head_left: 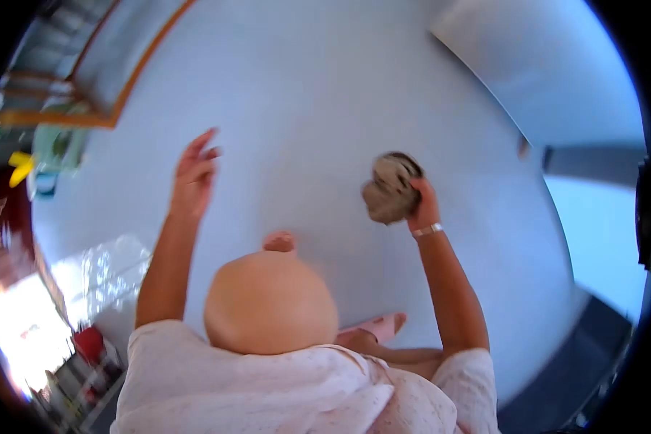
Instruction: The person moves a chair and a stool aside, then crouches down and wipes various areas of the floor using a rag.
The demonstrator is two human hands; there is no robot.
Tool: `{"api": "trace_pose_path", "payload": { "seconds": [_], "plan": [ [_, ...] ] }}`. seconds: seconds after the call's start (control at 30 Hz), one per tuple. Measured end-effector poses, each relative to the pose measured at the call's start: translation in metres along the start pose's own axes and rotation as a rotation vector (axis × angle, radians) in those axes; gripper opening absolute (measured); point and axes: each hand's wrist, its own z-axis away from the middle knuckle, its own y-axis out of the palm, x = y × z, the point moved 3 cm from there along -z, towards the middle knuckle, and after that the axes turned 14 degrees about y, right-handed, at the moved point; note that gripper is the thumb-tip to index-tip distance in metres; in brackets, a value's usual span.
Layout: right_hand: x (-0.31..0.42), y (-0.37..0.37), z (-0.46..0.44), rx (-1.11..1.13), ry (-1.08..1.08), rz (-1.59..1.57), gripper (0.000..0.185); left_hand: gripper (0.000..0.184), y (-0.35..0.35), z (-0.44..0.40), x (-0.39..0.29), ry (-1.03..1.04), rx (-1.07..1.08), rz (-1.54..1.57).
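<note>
A crumpled grey-brown cloth [390,189] is gripped in my right hand [425,205], above the pale blue-grey floor. A light band circles that wrist. My fingers close on the cloth's right side, and part of them is hidden behind it. To the left, my left hand [195,177] is raised over the floor with nothing in it. Its fingers are loosely bent and apart, a little blurred. Between my arms is a smooth, beige, rounded shape [271,304], probably my bent knee, with a pink slipper [279,241] showing beyond it.
A wood-framed cabinet [116,108] stands at the upper left, near a pale green container [58,145] and a yellow item [22,168]. A large white panel [542,65] slants at the upper right. Another pink slipper [383,328] is by my right arm. Dark flooring [571,362] lies lower right.
</note>
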Motion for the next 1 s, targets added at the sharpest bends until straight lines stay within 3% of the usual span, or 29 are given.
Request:
{"api": "trace_pose_path", "payload": {
  "seconds": [0.07,0.13,0.2,0.37,0.47,0.7,0.8,0.87,0.93,0.97,1.0],
  "plan": [
    [0.024,0.007,0.02,0.032,-0.041,-0.091,0.038,0.052,-0.045,-0.012,0.025,-0.02,-0.054,-0.093],
    [0.051,-0.012,0.032,-0.128,-0.065,-0.139,0.035,0.048,-0.068,-0.017,0.035,-0.064,-0.153,-0.232],
    [0.082,-0.051,0.045,-0.203,-0.115,-0.157,0.036,0.042,-0.105,-0.03,0.057,-0.12,-0.153,-0.259],
    [0.134,-0.157,0.092,-0.266,-0.214,-0.172,0.038,0.028,-0.11,-0.038,0.07,-0.14,-0.201,-0.42],
    [0.143,-0.238,0.122,-0.429,-0.3,-0.174,0.038,0.024,-0.153,-0.052,0.094,-0.238,-0.172,-0.304],
    [0.1,-0.337,0.169,-0.752,-0.345,-0.308,0.034,0.04,-0.102,-0.035,0.074,-0.258,-0.193,-0.336],
    [0.077,-0.379,0.163,-0.893,-0.405,-0.324,0.035,0.037,-0.093,-0.034,0.075,-0.246,-0.156,-0.362],
    [0.067,-0.398,0.151,-0.963,-0.359,-0.281,0.039,0.036,-0.089,-0.033,0.077,-0.254,-0.163,-0.375],
    [0.059,-0.415,0.139,-1.056,-0.231,-0.018,0.04,0.035,-0.082,-0.031,0.081,-0.27,-0.169,-0.392],
    [0.056,-0.416,0.132,-1.073,-0.077,0.123,0.057,0.035,-0.079,-0.029,0.086,-0.277,-0.175,-0.39],
    [0.053,-0.422,0.12,-1.07,-0.076,0.123,0.057,0.035,-0.074,-0.025,0.089,-0.286,-0.182,-0.391]
  ]
}}
